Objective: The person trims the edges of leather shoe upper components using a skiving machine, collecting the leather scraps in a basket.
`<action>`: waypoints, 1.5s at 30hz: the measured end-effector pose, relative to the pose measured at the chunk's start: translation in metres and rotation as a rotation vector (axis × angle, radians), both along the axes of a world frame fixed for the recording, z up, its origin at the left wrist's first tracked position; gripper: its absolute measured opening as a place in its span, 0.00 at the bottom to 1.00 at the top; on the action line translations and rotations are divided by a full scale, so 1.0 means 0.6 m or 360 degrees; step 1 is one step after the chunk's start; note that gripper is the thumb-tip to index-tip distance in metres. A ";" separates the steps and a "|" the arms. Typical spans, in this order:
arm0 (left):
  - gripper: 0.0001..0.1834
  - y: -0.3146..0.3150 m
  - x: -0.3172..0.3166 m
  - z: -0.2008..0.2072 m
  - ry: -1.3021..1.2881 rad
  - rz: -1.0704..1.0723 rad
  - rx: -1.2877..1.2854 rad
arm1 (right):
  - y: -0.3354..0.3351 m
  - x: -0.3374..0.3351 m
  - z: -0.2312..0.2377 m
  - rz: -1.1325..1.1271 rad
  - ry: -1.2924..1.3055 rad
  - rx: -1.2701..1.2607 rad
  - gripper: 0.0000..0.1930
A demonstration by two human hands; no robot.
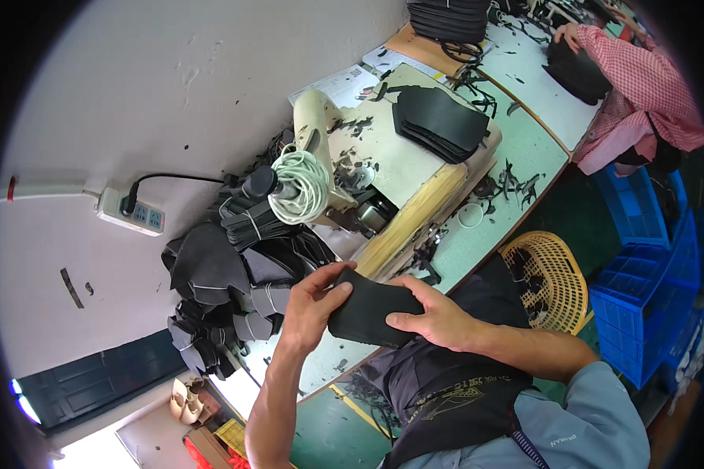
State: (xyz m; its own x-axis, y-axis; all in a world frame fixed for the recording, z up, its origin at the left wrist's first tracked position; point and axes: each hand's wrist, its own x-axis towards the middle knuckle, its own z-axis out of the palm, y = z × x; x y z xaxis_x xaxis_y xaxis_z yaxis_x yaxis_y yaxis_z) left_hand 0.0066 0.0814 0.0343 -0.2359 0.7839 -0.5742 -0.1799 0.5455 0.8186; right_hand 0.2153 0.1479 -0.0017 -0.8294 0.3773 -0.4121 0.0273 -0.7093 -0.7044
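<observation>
Between my two hands I hold a black leather-like piece (374, 311), above the near edge of the table and in front of my apron. My left hand (317, 301) grips its left end, thumb on top. On the right end, my right hand (430, 316) closes with the thumb on the upper face and fingers along the far edge. Whether it is one piece or a thin stack, I cannot tell. Just beyond stands a cream machine (313, 129) with a coil of white cord (299, 187) hanging on it. A stack of similar black pieces (440, 125) lies on its flat top.
Tied bundles of black pieces (211, 266) crowd the table by the wall. A power strip (137, 213) is on the wall. Black scraps (516, 181) litter the table. To the right stand a yellow basket (559, 281) and blue crates (641, 297). A person in a checked sleeve (633, 78) handles black pieces.
</observation>
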 end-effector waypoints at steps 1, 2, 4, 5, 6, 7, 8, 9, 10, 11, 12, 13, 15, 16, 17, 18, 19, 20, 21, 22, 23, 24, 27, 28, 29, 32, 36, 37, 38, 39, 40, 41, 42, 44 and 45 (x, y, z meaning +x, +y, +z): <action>0.23 0.007 -0.007 -0.004 0.0002 -0.0009 -0.0013 | -0.002 -0.001 -0.005 -0.0026 -0.0031 -0.0084 0.23; 0.20 0.014 -0.017 -0.011 0.0268 -0.0124 -0.0114 | -0.002 -0.006 -0.011 -0.0050 -0.0060 -0.0164 0.22; 0.16 0.041 -0.019 -0.012 0.0765 -0.0290 -0.0263 | -0.003 -0.018 -0.027 -0.0152 -0.0065 -0.0218 0.22; 0.16 0.049 -0.020 -0.016 0.0760 -0.0301 -0.0272 | -0.003 -0.023 -0.034 -0.0235 -0.0070 -0.0263 0.21; 0.17 0.059 -0.020 -0.015 0.0827 -0.0322 -0.0306 | 0.000 -0.024 -0.033 -0.0245 -0.0071 -0.0264 0.21; 0.17 0.067 -0.019 -0.014 0.0893 -0.0341 -0.0341 | 0.003 -0.025 -0.032 -0.0275 -0.0072 -0.0261 0.20; 0.17 0.075 -0.019 -0.012 0.0890 -0.0346 -0.0340 | 0.005 -0.025 -0.031 -0.0305 -0.0074 -0.0257 0.18; 0.18 0.082 -0.020 -0.012 0.0941 -0.0348 -0.0369 | 0.006 -0.028 -0.036 -0.0306 -0.0078 -0.0265 0.18; 0.18 0.086 -0.021 -0.014 0.0992 -0.0350 -0.0396 | 0.006 -0.030 -0.042 -0.0342 -0.0085 -0.0287 0.17; 0.18 0.085 -0.025 -0.020 0.0989 -0.0352 -0.0401 | 0.007 -0.032 -0.045 -0.0377 -0.0092 -0.0306 0.16; 0.19 0.083 -0.030 -0.027 0.0963 -0.0312 -0.0423 | 0.007 -0.034 -0.042 -0.0372 -0.0095 -0.0315 0.16; 0.19 0.080 -0.033 -0.030 0.0938 -0.0272 -0.0443 | 0.008 -0.037 -0.033 -0.0385 -0.0055 -0.0389 0.16; 0.18 0.095 -0.030 -0.024 0.0985 -0.0313 -0.0460 | 0.010 -0.039 -0.030 -0.0386 -0.0008 -0.0468 0.15; 0.18 0.102 -0.027 -0.020 0.1034 -0.0358 -0.0469 | 0.012 -0.034 -0.033 -0.0454 -0.0046 -0.0395 0.16; 0.18 0.099 -0.025 -0.021 0.1042 -0.0349 -0.0476 | 0.014 -0.030 -0.035 -0.0524 -0.0084 -0.0322 0.16; 0.17 0.097 -0.023 -0.029 0.0886 -0.0283 -0.0388 | 0.015 -0.026 -0.039 -0.0630 -0.0066 -0.0339 0.17; 0.17 0.094 -0.021 -0.032 0.0728 -0.0219 -0.0300 | 0.013 -0.027 -0.039 -0.0641 -0.0064 -0.0341 0.17; 0.17 0.085 -0.029 -0.022 0.0385 -0.0168 -0.0240 | 0.013 -0.028 -0.036 -0.0708 -0.0008 -0.0352 0.17; 0.17 0.076 -0.033 -0.021 0.0385 -0.0175 -0.0241 | 0.010 -0.028 -0.033 -0.0767 0.0045 -0.0362 0.17; 0.17 0.068 -0.036 -0.023 0.0422 -0.0173 -0.0255 | 0.002 -0.030 -0.035 -0.0801 0.0094 -0.0297 0.17; 0.17 0.065 -0.037 -0.026 0.0460 -0.0171 -0.0268 | -0.006 -0.027 -0.040 -0.0808 0.0092 -0.0298 0.17; 0.16 0.070 -0.038 -0.028 0.0498 -0.0221 -0.0340 | -0.011 -0.027 -0.045 -0.0784 0.0086 -0.0323 0.17; 0.17 0.080 -0.036 -0.024 0.0839 -0.0364 -0.0531 | -0.015 -0.029 -0.047 -0.0762 0.0138 -0.0416 0.17; 0.17 0.088 -0.032 -0.024 0.0842 -0.0363 -0.0533 | -0.014 -0.031 -0.045 -0.0793 0.0144 -0.0394 0.17; 0.17 0.099 -0.026 -0.025 0.0916 -0.0360 -0.0473 | -0.014 -0.033 -0.043 -0.0823 0.0150 -0.0373 0.17; 0.17 0.088 -0.037 -0.036 0.0744 -0.0255 -0.0320 | -0.003 -0.026 -0.041 -0.0862 0.0178 -0.0390 0.17; 0.14 0.084 -0.031 -0.034 0.0450 -0.0152 -0.0271 | -0.012 -0.026 -0.059 -0.0939 0.0158 -0.0226 0.18; 0.14 0.085 -0.033 -0.034 0.0613 -0.0210 -0.0347 | -0.013 -0.027 -0.057 -0.0923 0.0166 -0.0265 0.19; 0.14 0.092 -0.034 -0.038 0.0860 -0.0320 -0.0464 | -0.013 -0.027 -0.054 -0.0907 0.0173 -0.0303 0.20; 0.14 0.094 -0.032 -0.043 0.0871 -0.0312 -0.0473 | -0.012 -0.027 -0.050 -0.0898 0.0183 -0.0312 0.20; 0.16 0.095 -0.028 -0.048 0.0901 -0.0259 -0.0398 | -0.008 -0.025 -0.045 -0.0892 0.0193 -0.0343 0.21; 0.19 0.093 -0.028 -0.048 0.0932 -0.0208 -0.0322 | -0.005 -0.024 -0.043 -0.0886 0.0203 -0.0373 0.21; 0.18 0.091 -0.026 -0.040 0.0744 -0.0153 -0.0235 | -0.002 -0.020 -0.046 -0.0873 0.0182 -0.0345 0.22; 0.18 0.083 -0.027 -0.039 0.0617 -0.0122 -0.0182 | -0.002 -0.019 -0.052 -0.0898 0.0182 -0.0291 0.23; 0.18 0.078 -0.029 -0.035 0.0512 -0.0055 -0.0135 | -0.002 -0.022 -0.052 -0.0885 0.0202 -0.0243 0.23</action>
State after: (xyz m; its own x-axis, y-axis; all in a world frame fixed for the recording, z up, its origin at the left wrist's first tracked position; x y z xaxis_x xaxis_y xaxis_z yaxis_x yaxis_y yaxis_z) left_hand -0.0107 0.1279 0.0132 -0.3899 0.7473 -0.5381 0.1004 0.6154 0.7818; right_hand 0.2022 0.1466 -0.0330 -0.5702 0.7141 -0.4061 -0.4558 -0.6863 -0.5668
